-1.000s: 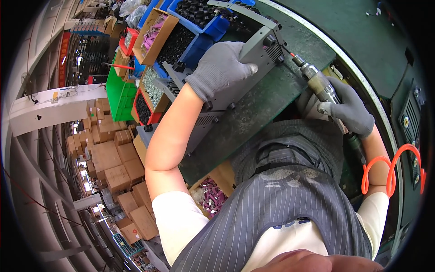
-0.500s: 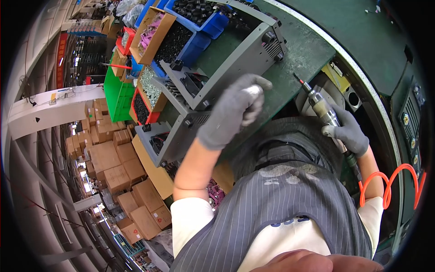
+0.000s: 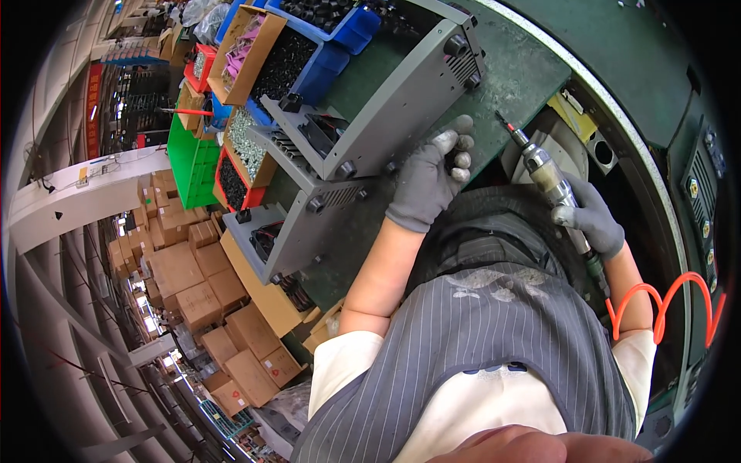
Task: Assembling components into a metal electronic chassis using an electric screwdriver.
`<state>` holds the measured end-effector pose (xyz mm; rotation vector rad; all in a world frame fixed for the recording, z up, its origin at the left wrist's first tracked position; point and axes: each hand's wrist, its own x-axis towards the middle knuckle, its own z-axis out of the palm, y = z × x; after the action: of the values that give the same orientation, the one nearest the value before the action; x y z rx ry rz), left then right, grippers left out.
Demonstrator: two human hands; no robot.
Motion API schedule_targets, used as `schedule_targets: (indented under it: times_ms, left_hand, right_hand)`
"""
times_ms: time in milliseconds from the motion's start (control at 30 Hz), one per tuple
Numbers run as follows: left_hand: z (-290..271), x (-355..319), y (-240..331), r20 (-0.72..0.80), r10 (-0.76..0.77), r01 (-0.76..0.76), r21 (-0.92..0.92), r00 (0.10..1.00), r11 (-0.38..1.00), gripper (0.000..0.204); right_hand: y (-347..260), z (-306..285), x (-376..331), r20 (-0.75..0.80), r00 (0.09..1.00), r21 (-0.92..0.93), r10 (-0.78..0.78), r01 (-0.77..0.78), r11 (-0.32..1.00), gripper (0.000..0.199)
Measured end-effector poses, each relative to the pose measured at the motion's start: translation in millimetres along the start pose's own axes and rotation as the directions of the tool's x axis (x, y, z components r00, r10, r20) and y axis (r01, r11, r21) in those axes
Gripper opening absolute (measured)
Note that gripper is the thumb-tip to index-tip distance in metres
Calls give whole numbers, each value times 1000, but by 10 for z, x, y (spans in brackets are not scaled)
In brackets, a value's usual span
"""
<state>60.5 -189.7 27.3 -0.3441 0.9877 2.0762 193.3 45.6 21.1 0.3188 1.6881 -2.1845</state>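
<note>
In a grey glove, my right hand (image 3: 598,220) grips a pneumatic screwdriver (image 3: 549,179), its red-collared bit pointing up and left over the bench's front edge. An orange coiled hose (image 3: 658,309) runs from the tool's rear end. My left hand (image 3: 429,179), also gloved, is curled, thumb close to the fingers; whatever lies inside is hidden. Beside it stands a grey metal machine housing (image 3: 394,92) with black knobs and a vented end. A second grey housing (image 3: 297,224) sits closer to my left arm, a black fan showing inside. Neither hand visibly grips a housing.
On the green bench (image 3: 513,73), left of the housings, stand blue bins (image 3: 324,65) of black parts, a cardboard tray (image 3: 251,58) of pink parts, a box of screws (image 3: 248,143) and a green crate (image 3: 191,158). Stacked cartons (image 3: 185,278) fill the left background.
My left hand has moved right and slightly down, its fingers now curled upward beside the housing. My right hand and the screwdriver have hardly moved. The view has shifted slightly.
</note>
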Motion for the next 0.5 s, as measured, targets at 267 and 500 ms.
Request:
schedule_targets:
  times_ms: [267,500]
  left_hand:
    - [-37,-62,28,139,61,-70,56,988,996,26]
    - [53,-68,-5,57,99,-103,72,993,992,30]
  right_hand:
    - [-152,150,-86,205,979,-1,-18,18,1000,77]
    - [-155,220,-70,222,975,-48,5,6,999,74]
